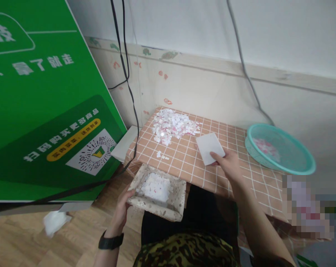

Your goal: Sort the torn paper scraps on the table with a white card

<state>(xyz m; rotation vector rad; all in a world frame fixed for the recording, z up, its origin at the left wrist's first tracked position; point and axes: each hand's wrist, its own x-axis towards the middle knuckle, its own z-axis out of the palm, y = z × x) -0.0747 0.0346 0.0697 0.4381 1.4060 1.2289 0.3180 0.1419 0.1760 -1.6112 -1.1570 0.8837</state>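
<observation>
My left hand [125, 202] grips the left rim of a cloth-lined basket [176, 202] with a pale leaf pattern. Small white paper scraps [156, 188] lie inside it, and it sits at the table's front edge, over my lap. In my right hand [227, 160], between thumb and fingers, is a flat white card [209, 147], held over the table. Left of the card, a heap of white and pinkish paper scraps [173, 126] spreads on the tabletop. A few loose scraps [161, 155] lie in front of the heap.
A brown checked cloth [184, 159] covers the table against the wall. At its right stands a turquoise plastic strainer basket [292, 155] with pinkish scraps in it. A large green sign panel [59, 92] rises on the left. Black cables [132, 100] hang beside it.
</observation>
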